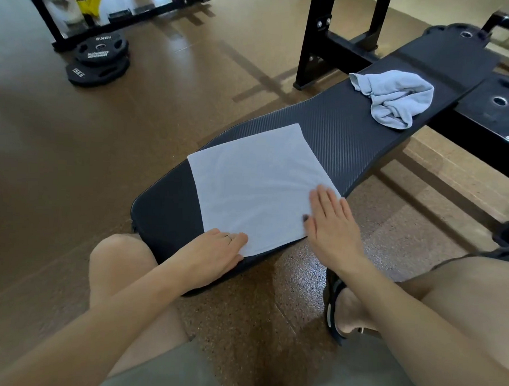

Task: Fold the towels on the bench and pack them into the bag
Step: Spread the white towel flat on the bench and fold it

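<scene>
Both my hands, left hand (pixel 215 251) and right hand (pixel 329 218), lie flat, gripping nothing; the spread towel (pixel 247 186) probably overhangs the tabletop (pixel 338 123) edge and could slip off.

The scene is evenly and softly lit. Pale glare is reflected off the glossy floor (pixel 194 82) in the upper part of the frame. Straight lines are bowed towards the edges, and the corners are slightly blurred.
</scene>
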`<state>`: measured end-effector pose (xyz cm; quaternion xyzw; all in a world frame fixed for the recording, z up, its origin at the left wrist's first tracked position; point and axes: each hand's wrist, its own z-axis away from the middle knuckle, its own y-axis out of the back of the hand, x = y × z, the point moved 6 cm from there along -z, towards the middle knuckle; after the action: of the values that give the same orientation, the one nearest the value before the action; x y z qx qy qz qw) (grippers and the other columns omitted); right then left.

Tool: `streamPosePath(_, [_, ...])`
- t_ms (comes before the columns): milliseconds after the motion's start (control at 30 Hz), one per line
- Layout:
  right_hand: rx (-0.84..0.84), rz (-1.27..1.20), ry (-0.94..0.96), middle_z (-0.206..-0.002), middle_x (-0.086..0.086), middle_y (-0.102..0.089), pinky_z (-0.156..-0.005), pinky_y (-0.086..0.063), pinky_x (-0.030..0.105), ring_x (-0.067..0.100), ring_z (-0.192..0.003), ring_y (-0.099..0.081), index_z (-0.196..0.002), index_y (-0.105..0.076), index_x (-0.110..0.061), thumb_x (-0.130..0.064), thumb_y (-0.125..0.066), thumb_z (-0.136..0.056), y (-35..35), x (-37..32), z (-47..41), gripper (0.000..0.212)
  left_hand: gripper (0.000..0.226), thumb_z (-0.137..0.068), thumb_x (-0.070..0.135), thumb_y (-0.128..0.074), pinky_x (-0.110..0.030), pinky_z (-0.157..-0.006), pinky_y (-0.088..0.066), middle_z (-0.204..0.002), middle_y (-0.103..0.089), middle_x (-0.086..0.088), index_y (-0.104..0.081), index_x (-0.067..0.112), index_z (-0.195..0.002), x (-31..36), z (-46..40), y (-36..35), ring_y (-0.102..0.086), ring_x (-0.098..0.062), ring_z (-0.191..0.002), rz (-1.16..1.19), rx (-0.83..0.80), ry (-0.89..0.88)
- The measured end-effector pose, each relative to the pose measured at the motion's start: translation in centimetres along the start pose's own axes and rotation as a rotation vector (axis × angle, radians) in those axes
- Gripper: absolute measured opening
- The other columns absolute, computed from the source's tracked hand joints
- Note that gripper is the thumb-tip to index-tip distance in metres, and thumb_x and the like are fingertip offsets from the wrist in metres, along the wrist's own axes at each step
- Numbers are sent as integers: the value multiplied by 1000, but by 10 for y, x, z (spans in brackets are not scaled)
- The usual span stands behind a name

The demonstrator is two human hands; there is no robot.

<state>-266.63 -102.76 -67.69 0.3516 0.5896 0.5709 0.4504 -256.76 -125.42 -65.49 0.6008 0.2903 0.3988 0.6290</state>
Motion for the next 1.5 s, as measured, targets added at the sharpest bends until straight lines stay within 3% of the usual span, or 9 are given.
streamPosePath(100, [51, -73, 49, -170, 7, -7, -128, -1, 40, 23, -157, -1, -163, -8, -14, -44, -14, -108, 16, -28, -9, 63, 40, -110, 28, -32, -36, -89, -49, -115, -65, 1, -30, 14, -147, 5, -5, -3, -65, -22, -98, -101, 1, -47])
streamPosePath(233, [33, -82, 152, -170, 5, -4, -127, 1, 38, 23, -157, 1, -163, -9, -18, -46, -15, -107, 16, -57, -14, 63, 57, -98, 9, -50, -36, -84, -49, -115, -62, -2, -28, 9, -151, 11, -1, -2, -63, -25, -96, -246, -63, -84])
streamPosePath(367, [-85, -24, 111, -170, 8, 5, -126, 8, 38, 22, -157, 9, -163, -2, -16, -48, -18, -108, 0, -38, -15, 66, 61, -82, 6, -69, -35, -71, -53, -106, -67, -5, -47, 4, -140, 15, 5, -3, -65, -24, -82, -313, -65, -151])
streamPosePath(467, [12, -51, 148, -170, 5, 0, -127, 3, 39, 23, -157, 3, -163, -6, -17, -48, -12, -106, 12, -46, -18, 66, 57, -83, 7, -72, -35, -68, -53, -104, -67, -7, -48, 6, -134, 17, 7, -1, -65, -25, -80, -305, -52, -193])
streamPosePath(633, [-54, -50, 113, -171, 8, -4, -127, 4, 41, 25, -157, 1, -163, -9, -14, -50, -3, -100, 2, -46, -16, 73, 13, -98, 22, -58, -35, -62, -49, -83, -60, -2, -46, 17, -101, 20, -8, 14, -62, -24, -69, -260, 10, -238])
streamPosePath(733, [31, -109, 114, -170, 8, -7, -127, 1, 41, 25, -157, -2, -162, -10, -13, -43, -21, -108, 21, -56, -36, 63, 40, -105, 43, -33, -42, -80, -53, -107, -63, -7, -57, 17, -124, 1, -46, 38, -66, -28, -91, -145, 78, 8])
streamPosePath(867, [75, -105, 91, -170, 8, -3, -127, 1, 41, 25, -157, 0, -162, -6, -12, -43, -22, -109, 37, -55, -84, 64, 67, -105, 56, -22, -51, -126, -13, -170, -12, -6, -4, 27, -164, -49, -97, 43, -13, -27, -156, -9, 46, 419])
streamPosePath(1033, [-39, -41, 80, -170, 9, -9, -127, -4, 44, 24, -157, -4, -162, -11, -10, -55, -5, -96, 6, -22, -102, 80, 72, -101, 66, -11, -52, -125, 9, -169, 21, 1, 14, 35, -161, -95, -103, 1, 20, -22, -155, 64, -36, 605])
streamPosePath(1500, [-8, -28, 149, -170, 8, -7, -127, 3, 39, 23, -157, -2, -163, -12, -13, -55, -9, -101, -3, -22, -49, 75, 73, -99, 70, -10, -52, -124, 12, -169, 22, 3, 12, 37, -161, -100, -104, -8, 21, -20, -155, 79, -11, 620])
